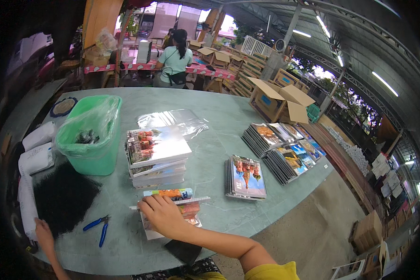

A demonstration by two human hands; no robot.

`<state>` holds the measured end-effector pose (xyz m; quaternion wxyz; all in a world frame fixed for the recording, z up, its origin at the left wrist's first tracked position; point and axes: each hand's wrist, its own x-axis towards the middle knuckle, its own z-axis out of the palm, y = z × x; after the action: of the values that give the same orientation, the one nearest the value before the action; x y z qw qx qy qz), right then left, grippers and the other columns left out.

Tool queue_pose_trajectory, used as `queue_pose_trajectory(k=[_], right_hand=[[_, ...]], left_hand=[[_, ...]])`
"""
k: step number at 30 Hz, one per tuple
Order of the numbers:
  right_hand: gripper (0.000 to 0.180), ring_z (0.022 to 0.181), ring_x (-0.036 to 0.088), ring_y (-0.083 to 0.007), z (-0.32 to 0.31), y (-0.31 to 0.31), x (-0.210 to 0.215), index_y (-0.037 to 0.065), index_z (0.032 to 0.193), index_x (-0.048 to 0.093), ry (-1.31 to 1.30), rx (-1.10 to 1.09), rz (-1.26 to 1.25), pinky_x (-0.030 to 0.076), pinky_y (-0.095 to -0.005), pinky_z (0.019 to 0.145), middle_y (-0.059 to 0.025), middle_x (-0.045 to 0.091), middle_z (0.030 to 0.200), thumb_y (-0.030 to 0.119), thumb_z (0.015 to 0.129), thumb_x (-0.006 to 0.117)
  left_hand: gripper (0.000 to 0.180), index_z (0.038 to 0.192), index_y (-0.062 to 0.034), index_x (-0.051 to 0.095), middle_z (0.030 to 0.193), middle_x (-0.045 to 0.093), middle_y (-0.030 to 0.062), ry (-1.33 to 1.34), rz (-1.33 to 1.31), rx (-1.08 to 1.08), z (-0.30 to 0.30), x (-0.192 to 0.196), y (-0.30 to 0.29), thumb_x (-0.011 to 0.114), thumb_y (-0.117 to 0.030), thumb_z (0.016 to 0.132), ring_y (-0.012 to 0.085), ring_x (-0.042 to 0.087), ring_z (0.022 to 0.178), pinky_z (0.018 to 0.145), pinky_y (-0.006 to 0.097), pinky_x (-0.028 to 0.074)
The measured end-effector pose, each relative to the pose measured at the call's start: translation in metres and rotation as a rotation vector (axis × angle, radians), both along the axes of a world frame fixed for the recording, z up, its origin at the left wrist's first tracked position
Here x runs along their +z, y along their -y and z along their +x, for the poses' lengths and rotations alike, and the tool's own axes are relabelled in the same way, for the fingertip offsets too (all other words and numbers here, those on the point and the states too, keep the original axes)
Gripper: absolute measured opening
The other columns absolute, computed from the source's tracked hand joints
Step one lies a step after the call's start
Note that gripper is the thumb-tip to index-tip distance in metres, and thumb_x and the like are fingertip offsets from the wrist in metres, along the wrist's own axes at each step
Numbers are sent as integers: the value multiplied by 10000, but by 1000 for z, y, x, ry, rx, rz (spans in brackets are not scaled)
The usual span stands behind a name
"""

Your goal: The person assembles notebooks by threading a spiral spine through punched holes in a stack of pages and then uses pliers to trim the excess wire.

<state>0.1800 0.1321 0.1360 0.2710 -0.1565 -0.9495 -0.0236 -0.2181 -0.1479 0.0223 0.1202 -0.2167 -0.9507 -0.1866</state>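
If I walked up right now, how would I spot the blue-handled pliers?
On the grey-green table, find the green plastic bin, then look toward the person's edge. The blue-handled pliers lie between the bristly black pile and the person's right hand. Unlike that pile, they have two bright blue handles, spread in a V.

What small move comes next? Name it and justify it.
Probably bring a piece from the black pile over with the left hand: that hand is beside the pile, the right hand is on the printed sheets, and the nearby notebooks have dark bindings.
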Motion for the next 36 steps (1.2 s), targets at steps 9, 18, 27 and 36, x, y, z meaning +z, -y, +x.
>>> queue_pose_trajectory(k=[9,18,27,36], right_hand=[[364,875,550,-248,-14,-17,17,73,999,510,-54,56,-168,399,-368,765,-64,571,886,76,655,628],[244,832,591,-297,-47,-19,12,64,966,535,-3,71,-197,433,-408,725,-110,607,821,144,749,613],[325,740,603,-294,-38,-15,13,73,873,603,-66,-62,-152,427,-401,648,-112,626,764,333,708,707],[319,781,568,-253,-37,-13,12,79,898,590,-107,-25,-62,411,-377,659,-63,595,801,326,724,690]], left_hand=[[400,1224,41,483,1097,586,201,-191,463,-49,10,35,1,432,-264,972,315,573,948,823,410,445],[307,1158,-22,566,1282,521,145,271,786,-526,146,137,-78,418,-137,913,158,564,975,782,290,461],[471,1275,-73,394,775,624,212,490,231,-919,227,114,-167,588,-153,853,391,617,736,636,448,468],[354,1167,-37,508,801,621,212,421,386,-860,234,110,-168,580,-212,868,401,602,712,621,414,469]])
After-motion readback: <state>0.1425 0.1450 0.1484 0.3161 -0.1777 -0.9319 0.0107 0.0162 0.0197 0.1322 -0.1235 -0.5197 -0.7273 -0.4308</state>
